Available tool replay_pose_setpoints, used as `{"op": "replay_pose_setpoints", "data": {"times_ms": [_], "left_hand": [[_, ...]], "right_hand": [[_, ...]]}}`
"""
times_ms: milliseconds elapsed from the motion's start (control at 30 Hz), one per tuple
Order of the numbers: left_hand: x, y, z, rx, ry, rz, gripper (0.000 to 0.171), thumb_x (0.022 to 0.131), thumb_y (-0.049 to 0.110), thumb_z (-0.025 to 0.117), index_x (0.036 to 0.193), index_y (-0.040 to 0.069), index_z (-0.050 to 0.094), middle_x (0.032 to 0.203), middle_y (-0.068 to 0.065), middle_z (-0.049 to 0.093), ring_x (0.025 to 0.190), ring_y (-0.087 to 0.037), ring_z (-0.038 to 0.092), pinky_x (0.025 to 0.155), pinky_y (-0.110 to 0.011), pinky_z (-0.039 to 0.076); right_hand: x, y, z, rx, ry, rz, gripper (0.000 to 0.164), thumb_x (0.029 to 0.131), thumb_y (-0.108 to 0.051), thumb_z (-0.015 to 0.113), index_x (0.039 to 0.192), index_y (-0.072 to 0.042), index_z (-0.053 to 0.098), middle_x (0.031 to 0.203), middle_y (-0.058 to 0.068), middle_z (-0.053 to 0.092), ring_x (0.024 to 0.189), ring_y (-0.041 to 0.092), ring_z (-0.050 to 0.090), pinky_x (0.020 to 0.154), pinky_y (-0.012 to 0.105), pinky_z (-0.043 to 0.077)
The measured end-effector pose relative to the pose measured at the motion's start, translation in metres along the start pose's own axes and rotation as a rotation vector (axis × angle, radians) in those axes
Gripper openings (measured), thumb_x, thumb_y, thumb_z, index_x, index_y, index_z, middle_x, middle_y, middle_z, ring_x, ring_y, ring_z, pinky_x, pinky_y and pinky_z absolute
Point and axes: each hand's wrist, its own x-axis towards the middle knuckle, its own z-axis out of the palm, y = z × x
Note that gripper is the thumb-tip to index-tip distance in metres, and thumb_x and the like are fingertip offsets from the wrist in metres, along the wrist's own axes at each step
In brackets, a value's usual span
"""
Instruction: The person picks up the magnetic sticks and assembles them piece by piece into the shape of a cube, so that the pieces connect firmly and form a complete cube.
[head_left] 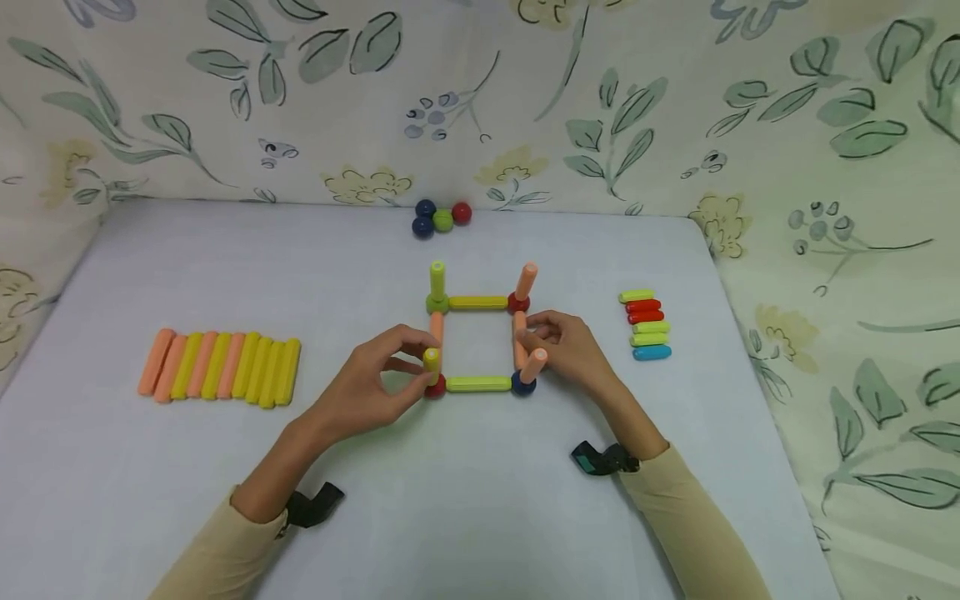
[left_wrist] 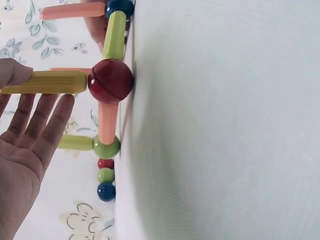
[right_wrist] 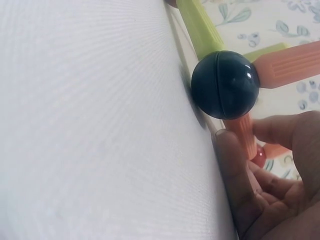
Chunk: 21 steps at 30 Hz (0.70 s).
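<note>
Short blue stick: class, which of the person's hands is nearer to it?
Right. The right hand, gripping an orange rod, lies left of the short blue stick; the left hand, holding the upright yellow rod, is farther left.

Head cam: L hand (head_left: 375, 375) & upright yellow stick (head_left: 431, 364) hide pt of left coral stick (head_left: 437, 323); R hand (head_left: 566, 346) & coral upright (head_left: 533, 367) cover bits of right coral stick (head_left: 518, 335). L sleeve (head_left: 221, 542) & R sleeve (head_left: 690, 517) run off btm edge. Left wrist cam: L hand cut by left edge, yellow stick's outer end partly covered; R hand mostly hid behind coral upright & lime stick (left_wrist: 115, 37), finger posns unclear. Right wrist cam: R hand cut at right edge & btm, coral upright's tip out of frame, lime stick runs off top edge, far-right red ball (right_wrist: 260, 157) mostly blocked.
</note>
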Motion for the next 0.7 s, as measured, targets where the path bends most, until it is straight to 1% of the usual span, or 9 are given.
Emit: {"op": "replay_pose_setpoints", "data": {"times_ms": [133,400,533,700], "left_hand": [[-0.0014,-0.0020,0.0020,-0.025,-0.014,0.005,0.038,0.092,-0.009,0.073,0.126,0.005,0.063,0.115,-0.001,0.068,0.103,-0.014,0.070,0.087,-0.035,0.064],[-0.0012,-0.0034,0.0034,-0.031,-0.009,0.011,0.037,0.091,-0.006,0.076,0.123,0.010,0.064,0.114,0.000,0.067,0.103,-0.015,0.070,0.086,-0.034,0.064],[-0.0020,-0.0043,0.0037,-0.033,-0.013,-0.001,0.036,0.092,-0.005,0.076,0.121,0.011,0.064,0.112,0.000,0.067,0.102,-0.015,0.071,0.086,-0.034,0.064],[-0.0031,-0.0073,0.0042,-0.015,-0.021,-0.019,0.035,0.093,-0.002,0.076,0.123,0.012,0.065,0.112,0.001,0.068,0.102,-0.014,0.070,0.087,-0.035,0.064]], "right_hand": [[0.0001,-0.0017,0.0007,-0.005,0.003,0.010,0.043,0.101,-0.038,0.070,0.128,-0.005,0.070,0.097,0.010,0.075,0.086,0.023,0.066,0.072,0.032,0.053],[-0.0004,-0.0003,0.0001,-0.005,0.005,0.006,0.043,0.101,-0.038,0.070,0.128,-0.004,0.070,0.096,0.010,0.074,0.084,0.022,0.066,0.070,0.030,0.052],[0.0004,-0.0004,0.0008,-0.006,0.008,-0.003,0.042,0.101,-0.037,0.071,0.127,-0.004,0.070,0.095,0.009,0.074,0.084,0.022,0.066,0.069,0.030,0.052],[0.0012,-0.0001,0.0014,-0.004,0.010,-0.011,0.041,0.101,-0.035,0.071,0.126,-0.003,0.071,0.094,0.009,0.074,0.082,0.021,0.066,0.068,0.029,0.052]]}}
